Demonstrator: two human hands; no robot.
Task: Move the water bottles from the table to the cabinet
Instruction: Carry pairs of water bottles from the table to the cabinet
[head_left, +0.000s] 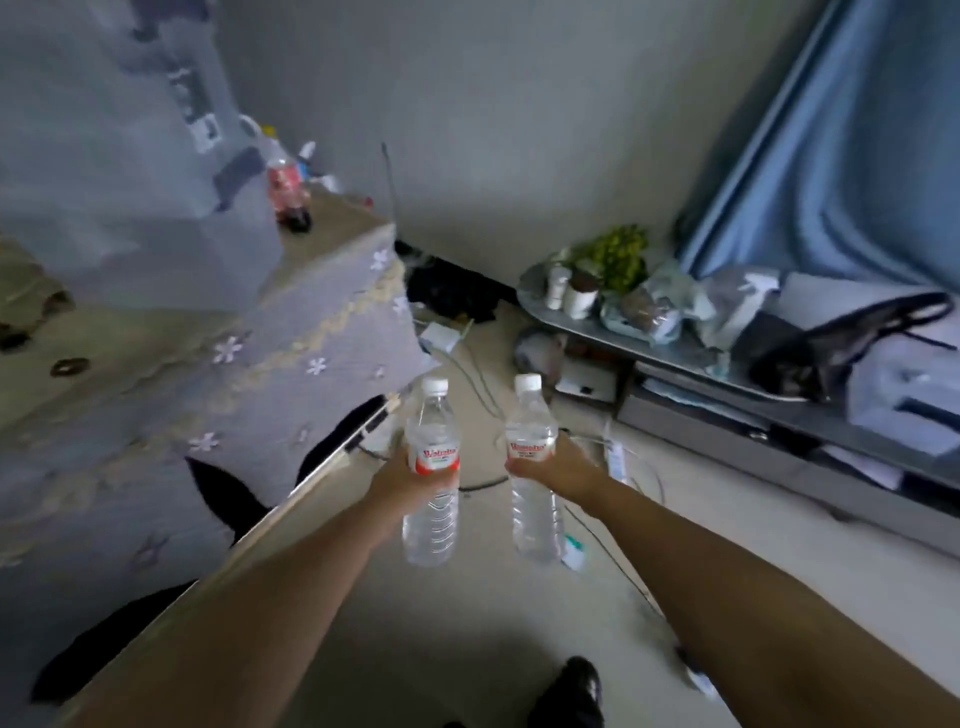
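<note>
Nearest you, a dark shoe (571, 693) shows at the bottom edge on the pale floor (441, 623). Both your forearms reach forward over that floor, each ending in a bottle held upright in the air.

Your left hand (410, 480) has its grip wrapped round the left water bottle (432, 467) just below its red and white label, fingers curled round the clear body. Your right hand (550, 467) has its grip closed round the right water bottle (534, 467) at the same height, under the label. Both bottles carry white caps and stand side by side, near each other but apart, off any desk and above the floor.

Just to the left of your left arm runs the pale edge of a piece of furniture draped in a grey flowered cloth (234, 374). Under the bottles, cables and a white power strip (618, 457) lie across the floor.

Farther left, a cola bottle (285, 187) stands on the cloth-covered top. Farther right, a low grey desk (753, 415) holds a green plant (618, 254), small pots, bags and a black handbag (852, 338). Behind it hangs a blue curtain (841, 156) against the pale wall (519, 130).
</note>
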